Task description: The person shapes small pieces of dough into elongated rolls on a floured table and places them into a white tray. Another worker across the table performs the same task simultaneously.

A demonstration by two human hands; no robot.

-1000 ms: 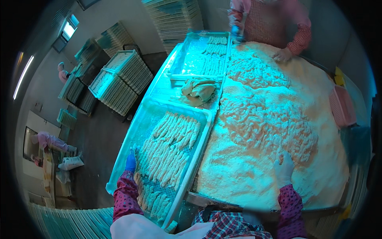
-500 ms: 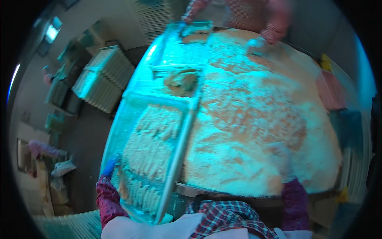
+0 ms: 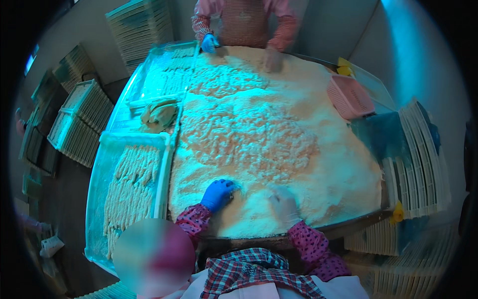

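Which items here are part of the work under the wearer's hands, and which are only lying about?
In use: left hand, right hand, breadcrumb heap, tray of breaded sticks.
Lying about: pink basket, stacked trays, far crate stacks.

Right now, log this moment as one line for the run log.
left hand: blue glove, pressed into crumb heap | right hand: crumb-coated, on heap | tray of breaded strips: left of heap | co-worker's hands: far edge

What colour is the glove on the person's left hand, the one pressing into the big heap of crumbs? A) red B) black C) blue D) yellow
C: the left hand wears a blue glove and rests in the wide pale heap of breadcrumbs, while the right hand beside it looks whitish, coated with crumbs.
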